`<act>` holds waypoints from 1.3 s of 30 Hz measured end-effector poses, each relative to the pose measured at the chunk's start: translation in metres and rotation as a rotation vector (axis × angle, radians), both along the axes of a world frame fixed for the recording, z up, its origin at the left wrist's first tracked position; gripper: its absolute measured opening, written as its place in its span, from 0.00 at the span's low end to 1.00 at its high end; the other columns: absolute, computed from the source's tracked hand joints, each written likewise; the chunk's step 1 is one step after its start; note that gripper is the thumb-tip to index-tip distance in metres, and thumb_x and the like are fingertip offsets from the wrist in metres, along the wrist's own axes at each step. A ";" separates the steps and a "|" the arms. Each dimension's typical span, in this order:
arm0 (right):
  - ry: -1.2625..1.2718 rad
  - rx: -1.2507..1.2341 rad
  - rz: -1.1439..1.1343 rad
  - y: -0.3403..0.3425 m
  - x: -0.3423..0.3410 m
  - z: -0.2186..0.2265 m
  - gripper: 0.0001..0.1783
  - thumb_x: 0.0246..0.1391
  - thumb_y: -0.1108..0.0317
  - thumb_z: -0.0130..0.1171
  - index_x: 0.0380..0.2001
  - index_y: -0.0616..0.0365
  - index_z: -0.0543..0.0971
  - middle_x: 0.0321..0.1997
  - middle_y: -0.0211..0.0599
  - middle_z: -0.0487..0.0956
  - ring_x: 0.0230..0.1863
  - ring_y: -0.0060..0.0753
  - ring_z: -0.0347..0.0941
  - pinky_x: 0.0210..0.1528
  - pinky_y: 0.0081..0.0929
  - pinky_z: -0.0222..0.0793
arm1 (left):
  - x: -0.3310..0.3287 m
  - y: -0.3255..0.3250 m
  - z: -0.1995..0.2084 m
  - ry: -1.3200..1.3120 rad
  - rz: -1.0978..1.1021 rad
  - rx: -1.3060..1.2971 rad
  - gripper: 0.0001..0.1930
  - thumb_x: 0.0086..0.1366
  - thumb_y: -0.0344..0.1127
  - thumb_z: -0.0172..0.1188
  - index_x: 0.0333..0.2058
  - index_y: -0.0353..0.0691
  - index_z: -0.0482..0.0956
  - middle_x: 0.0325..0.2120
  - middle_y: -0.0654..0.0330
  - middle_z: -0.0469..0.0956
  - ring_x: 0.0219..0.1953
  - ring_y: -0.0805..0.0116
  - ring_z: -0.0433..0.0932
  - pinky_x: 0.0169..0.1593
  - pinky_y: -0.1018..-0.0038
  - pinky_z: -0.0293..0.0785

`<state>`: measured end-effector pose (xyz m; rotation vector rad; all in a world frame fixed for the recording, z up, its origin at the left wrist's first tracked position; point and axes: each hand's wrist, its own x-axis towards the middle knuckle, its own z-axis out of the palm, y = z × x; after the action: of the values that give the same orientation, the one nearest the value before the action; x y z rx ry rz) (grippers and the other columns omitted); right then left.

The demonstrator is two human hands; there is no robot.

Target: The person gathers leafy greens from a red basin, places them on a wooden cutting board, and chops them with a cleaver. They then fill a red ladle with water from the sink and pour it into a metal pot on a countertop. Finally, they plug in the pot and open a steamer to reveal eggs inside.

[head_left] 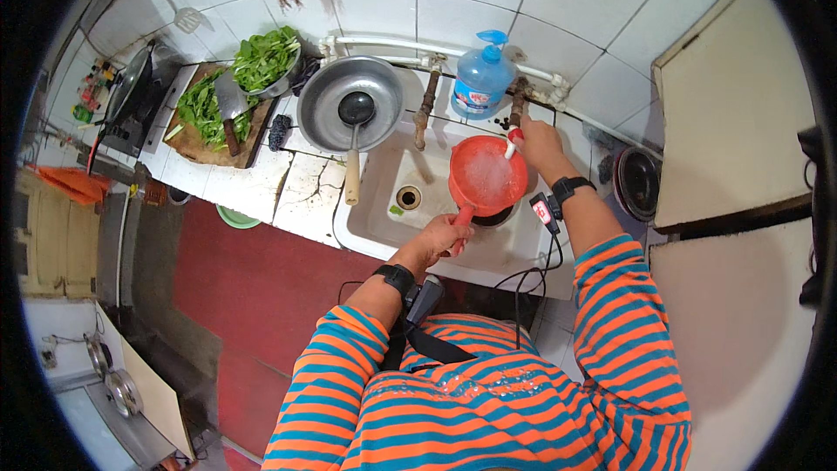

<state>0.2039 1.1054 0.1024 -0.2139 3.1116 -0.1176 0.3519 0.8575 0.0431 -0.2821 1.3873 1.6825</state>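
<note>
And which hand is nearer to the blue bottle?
Right: the right hand is at the tap, right of the blue bottle; the left hand, on the red dipper handle, is farther below.

The person's left arm (344, 366) slants up and rightward from the lower edge, its striped sleeve ending partway along the bare left forearm (370, 302). The left wrist (398, 276), banded in black, leads to the left grip (443, 237), whose fingers are curled closed in front of the torso (488, 410). The right arm (623, 314) bends at the elbow and angles up and leftward, reaching farther out. Past the banded right wrist (572, 187), the right grip (540, 146) shows its back, the fingertips partly hidden.
</note>
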 end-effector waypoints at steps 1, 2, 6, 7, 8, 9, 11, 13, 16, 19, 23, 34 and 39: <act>-0.002 -0.025 -0.009 0.000 0.000 0.001 0.19 0.52 0.59 0.65 0.40 0.63 0.74 0.34 0.56 0.81 0.39 0.58 0.80 0.42 0.49 0.75 | 0.000 0.000 -0.001 0.019 0.013 -0.016 0.07 0.62 0.33 0.63 0.35 0.41 0.74 0.21 0.67 0.73 0.18 0.75 0.72 0.21 0.78 0.66; -0.005 -0.035 -0.035 -0.001 0.001 0.002 0.21 0.52 0.59 0.66 0.40 0.63 0.73 0.34 0.57 0.81 0.39 0.59 0.80 0.42 0.49 0.75 | 0.001 0.000 -0.002 0.037 0.026 -0.033 0.06 0.61 0.33 0.63 0.33 0.41 0.75 0.20 0.67 0.73 0.18 0.75 0.72 0.20 0.77 0.65; -0.039 -0.072 -0.117 -0.004 -0.002 0.004 0.23 0.51 0.59 0.67 0.41 0.67 0.72 0.36 0.59 0.81 0.40 0.60 0.80 0.43 0.49 0.76 | 0.002 -0.004 -0.010 0.086 -0.017 -0.091 0.08 0.61 0.32 0.62 0.38 0.40 0.75 0.22 0.66 0.74 0.19 0.75 0.73 0.21 0.78 0.66; -0.048 -0.088 -0.141 -0.005 -0.003 0.004 0.24 0.51 0.59 0.67 0.41 0.67 0.72 0.37 0.59 0.81 0.41 0.60 0.80 0.43 0.49 0.76 | 0.002 -0.005 -0.013 0.093 -0.019 -0.085 0.08 0.61 0.32 0.62 0.38 0.40 0.75 0.22 0.66 0.75 0.19 0.75 0.73 0.21 0.78 0.66; -0.083 -0.102 -0.192 -0.006 -0.004 0.003 0.25 0.51 0.58 0.67 0.44 0.66 0.72 0.39 0.59 0.82 0.43 0.58 0.80 0.46 0.48 0.76 | 0.003 -0.005 -0.015 0.100 -0.021 -0.079 0.08 0.61 0.31 0.62 0.38 0.40 0.75 0.22 0.66 0.75 0.19 0.75 0.73 0.21 0.78 0.66; -0.116 -0.117 -0.242 -0.008 -0.006 0.002 0.27 0.51 0.58 0.67 0.46 0.66 0.72 0.41 0.58 0.82 0.46 0.57 0.80 0.48 0.47 0.76 | 0.003 -0.006 -0.018 0.095 -0.028 -0.097 0.08 0.61 0.31 0.62 0.38 0.40 0.75 0.22 0.65 0.75 0.19 0.75 0.74 0.21 0.78 0.66; -0.151 -0.159 -0.334 -0.013 -0.011 -0.002 0.28 0.52 0.58 0.66 0.49 0.66 0.73 0.44 0.57 0.82 0.49 0.55 0.79 0.50 0.46 0.76 | 0.005 -0.005 -0.023 0.098 -0.008 -0.066 0.08 0.61 0.31 0.63 0.38 0.39 0.75 0.22 0.65 0.75 0.19 0.75 0.73 0.21 0.78 0.66; -0.174 -0.210 -0.424 -0.020 -0.016 -0.008 0.27 0.52 0.58 0.65 0.49 0.66 0.74 0.46 0.58 0.81 0.50 0.55 0.79 0.50 0.45 0.76 | 0.006 -0.004 -0.029 0.086 0.020 -0.042 0.08 0.61 0.31 0.62 0.38 0.39 0.75 0.21 0.65 0.74 0.19 0.74 0.73 0.20 0.78 0.65; -0.318 -0.277 -0.579 -0.028 -0.028 -0.015 0.23 0.53 0.60 0.62 0.48 0.64 0.77 0.48 0.57 0.81 0.52 0.55 0.78 0.51 0.45 0.75 | 0.009 -0.003 -0.039 0.075 0.073 0.010 0.08 0.60 0.30 0.62 0.37 0.38 0.75 0.20 0.64 0.74 0.18 0.74 0.73 0.20 0.77 0.65; -0.272 -0.239 -0.624 -0.030 -0.029 -0.021 0.20 0.54 0.61 0.60 0.46 0.62 0.80 0.48 0.56 0.82 0.51 0.54 0.79 0.51 0.44 0.76 | 0.012 -0.004 -0.049 0.081 0.101 0.024 0.08 0.59 0.30 0.63 0.35 0.36 0.75 0.19 0.63 0.74 0.17 0.73 0.72 0.19 0.74 0.66; -0.129 -0.146 -0.476 -0.032 -0.017 -0.020 0.24 0.56 0.50 0.60 0.44 0.62 0.79 0.43 0.53 0.83 0.46 0.53 0.81 0.50 0.44 0.74 | 0.019 -0.018 -0.050 0.077 0.065 0.034 0.10 0.60 0.28 0.61 0.41 0.36 0.74 0.20 0.64 0.73 0.18 0.74 0.72 0.20 0.76 0.66; -0.031 -0.379 -0.350 0.013 0.030 -0.036 0.25 0.62 0.52 0.52 0.58 0.51 0.73 0.44 0.51 0.83 0.45 0.57 0.79 0.48 0.50 0.72 | 0.071 -0.105 0.029 -0.030 -0.017 0.126 0.16 0.64 0.28 0.59 0.50 0.34 0.71 0.22 0.67 0.71 0.19 0.80 0.70 0.21 0.83 0.64; -0.035 -0.546 -0.296 0.032 0.036 -0.061 0.24 0.60 0.55 0.56 0.58 0.50 0.74 0.36 0.45 0.83 0.35 0.49 0.81 0.42 0.43 0.74 | 0.111 -0.154 0.065 -0.025 -0.076 0.060 0.15 0.63 0.27 0.61 0.48 0.36 0.71 0.19 0.68 0.71 0.16 0.80 0.69 0.17 0.83 0.60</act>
<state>0.2394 1.1376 0.0418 0.2447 2.9747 -0.9604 0.4630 0.7038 0.1082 -0.2134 1.3112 1.6497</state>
